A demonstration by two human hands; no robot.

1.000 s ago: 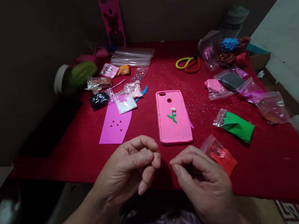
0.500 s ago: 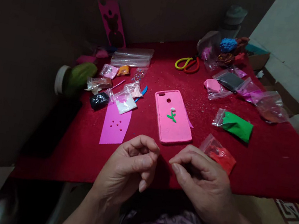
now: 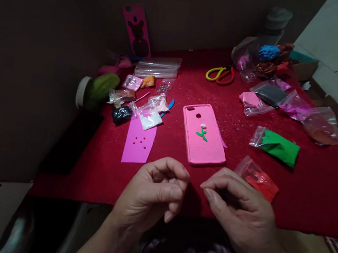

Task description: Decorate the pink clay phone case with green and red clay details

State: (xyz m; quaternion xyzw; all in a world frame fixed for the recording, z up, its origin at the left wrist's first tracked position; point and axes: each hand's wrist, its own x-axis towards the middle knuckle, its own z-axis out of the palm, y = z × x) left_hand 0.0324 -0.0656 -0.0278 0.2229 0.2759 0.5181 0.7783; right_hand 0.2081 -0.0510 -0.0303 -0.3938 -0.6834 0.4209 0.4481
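My left hand [image 3: 157, 193] is held above the table's front edge, fingers curled and thumb against them. What it holds, if anything, is hidden. Across a small gap, my right hand [image 3: 239, 211] pinches thumb and forefinger together; anything between the tips is too small to make out. Just beyond both hands lies a pink phone case [image 3: 206, 148] covered in clay, bearing a green clay stem [image 3: 202, 134] with a white bud [image 3: 203, 125] on top. Left of it, a purple sheet [image 3: 135, 153] carries several tiny reddish-brown clay dots [image 3: 141, 142]. A bag of red clay [image 3: 259, 180] lies beyond my right hand.
The red-covered table [image 3: 196, 79] also bears a green clay packet [image 3: 280, 148], a white clay bag [image 3: 149, 118], a black clay packet [image 3: 121, 114], scissors [image 3: 221, 75] and a blue tool [image 3: 167, 107]. A bear-patterned case [image 3: 137, 30] leans at the back. A jar [image 3: 93, 92] lies left.
The view has turned slightly left, so everything sits further right in the picture. Both hands keep nearly the same pose, and the phone case lies as before.
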